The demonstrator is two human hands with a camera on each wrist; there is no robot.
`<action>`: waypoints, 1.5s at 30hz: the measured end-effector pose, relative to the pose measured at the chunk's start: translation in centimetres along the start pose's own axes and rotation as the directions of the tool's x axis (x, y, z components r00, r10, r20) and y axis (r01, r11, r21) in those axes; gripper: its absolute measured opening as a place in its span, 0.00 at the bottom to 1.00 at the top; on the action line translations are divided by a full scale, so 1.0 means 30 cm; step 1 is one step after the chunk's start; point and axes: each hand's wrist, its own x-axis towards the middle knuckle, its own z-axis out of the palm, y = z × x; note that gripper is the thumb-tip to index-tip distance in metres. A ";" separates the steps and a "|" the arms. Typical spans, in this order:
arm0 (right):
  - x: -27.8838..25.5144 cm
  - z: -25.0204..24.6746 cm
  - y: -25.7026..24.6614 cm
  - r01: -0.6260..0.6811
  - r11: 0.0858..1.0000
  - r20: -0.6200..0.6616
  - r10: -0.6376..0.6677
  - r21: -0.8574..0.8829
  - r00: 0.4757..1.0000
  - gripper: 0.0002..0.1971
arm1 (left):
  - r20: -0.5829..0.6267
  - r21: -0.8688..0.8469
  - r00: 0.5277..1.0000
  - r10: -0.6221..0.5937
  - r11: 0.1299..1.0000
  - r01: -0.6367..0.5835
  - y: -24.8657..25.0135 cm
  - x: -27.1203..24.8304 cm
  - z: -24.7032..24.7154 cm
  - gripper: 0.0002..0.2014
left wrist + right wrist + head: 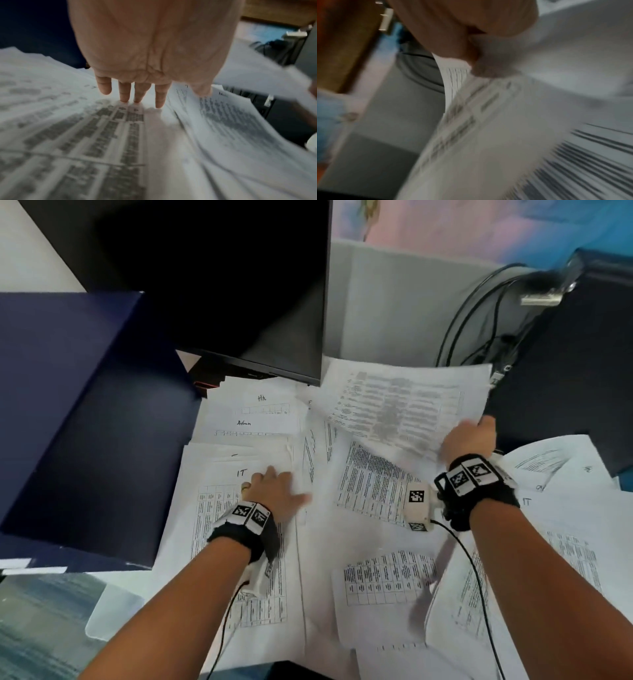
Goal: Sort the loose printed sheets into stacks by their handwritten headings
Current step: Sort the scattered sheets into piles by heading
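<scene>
Printed sheets with tables cover the desk. At the left lies a stack whose top sheet is headed "IT" [239, 529]; my left hand [274, 491] lies flat on it with straight fingers [159, 97] touching the paper. Behind it lie sheets headed "Admin" [245, 424] and "HR" [262, 398]. My right hand [471, 440] holds a lifted printed sheet [404, 402] by its right edge above the loose pile; in the right wrist view its fingers [465, 44] curl on that sheet [505, 121]. More loose sheets [387, 577] lie in the middle and at the right.
A dark monitor [239, 285] stands behind the papers. A navy box [85, 422] sits at the left. A black computer case [582, 354] with cables [479, 313] stands at the right. A grey partition [394, 302] closes the back.
</scene>
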 end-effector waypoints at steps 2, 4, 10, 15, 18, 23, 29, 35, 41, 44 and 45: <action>-0.013 -0.019 0.064 -0.083 0.964 0.104 0.113 -0.251 0.988 0.16 | 0.016 -0.152 0.999 0.033 0.988 -0.030 0.040 -0.015 0.002 0.35; -0.010 -0.029 0.152 0.076 0.758 0.199 0.071 -0.648 0.977 0.17 | 0.020 -0.521 0.999 0.038 0.853 -0.022 0.071 -0.029 0.007 0.40; -0.026 -0.036 0.290 -0.354 0.881 0.432 0.465 -0.315 0.772 0.26 | -0.011 -0.939 0.998 -0.063 0.344 0.012 0.174 -0.084 -0.002 0.22; -0.056 -0.070 0.262 -0.351 0.903 0.538 0.430 -0.248 0.725 0.15 | -0.158 -0.855 0.915 -0.371 0.516 0.062 0.092 -0.023 0.041 0.06; -0.021 -0.058 0.274 -0.227 0.938 0.467 0.330 -0.263 0.821 0.19 | -0.136 -0.778 0.926 -0.351 0.616 0.119 0.023 -0.004 0.061 0.03; -0.035 -0.034 0.250 -0.015 0.912 0.634 0.297 -0.410 0.714 0.12 | -0.086 -0.744 0.971 -0.223 0.663 0.086 -0.055 0.011 0.086 0.07; -0.114 0.033 0.226 0.184 0.849 0.714 0.278 -0.496 0.643 0.07 | -0.110 -0.824 0.977 -0.184 0.567 0.014 -0.052 0.019 0.082 0.05; -0.071 0.106 0.229 0.244 0.783 0.549 0.144 -0.571 0.823 0.09 | -0.255 -0.350 0.896 -0.363 0.898 0.265 -0.033 0.037 -0.002 0.26; -0.039 0.142 0.258 0.248 0.698 0.536 0.227 -0.672 0.813 0.17 | -0.125 -0.180 0.904 -0.409 0.905 0.385 0.015 0.058 0.044 0.50; -0.046 0.141 0.243 0.262 0.652 0.533 0.259 -0.712 0.805 0.20 | -0.144 -0.191 0.898 -0.415 0.902 0.386 0.033 0.061 0.043 0.41; -0.052 0.132 0.236 0.264 0.653 0.537 0.259 -0.710 0.803 0.20 | -0.138 -0.213 0.899 -0.416 0.899 0.384 0.030 0.066 0.038 0.39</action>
